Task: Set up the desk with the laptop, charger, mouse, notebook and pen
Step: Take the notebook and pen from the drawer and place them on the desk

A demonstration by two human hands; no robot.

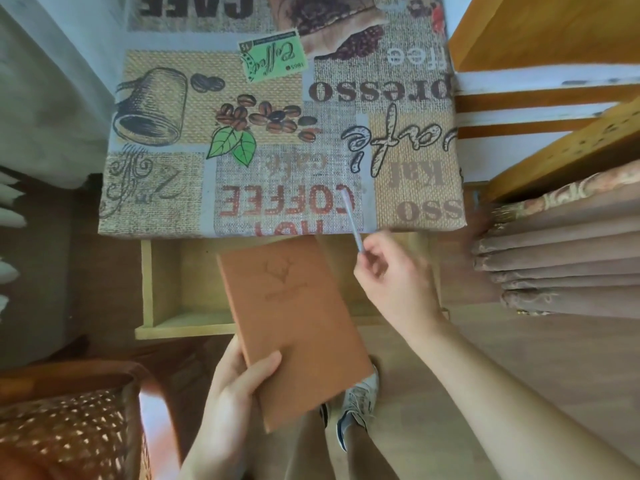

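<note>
My left hand point(232, 393) grips the near corner of an orange-brown notebook point(294, 327) with an embossed cover, held tilted above the open wooden drawer point(166, 289). In my right hand point(394, 278) a slim light pen point(353, 220) is pinched at its lower end, and its tip reaches over the desk's front edge. The desk point(277, 133) wears a coffee-print cloth. No laptop, charger or mouse is in view.
A wooden shelf unit point(554, 140) and folded brown curtains point(561, 258) stand at the right. A wicker chair point(69, 427) sits at lower left, pale fabric point(45, 98) hangs at the left. My shoe point(356, 407) is on the wood floor below the notebook.
</note>
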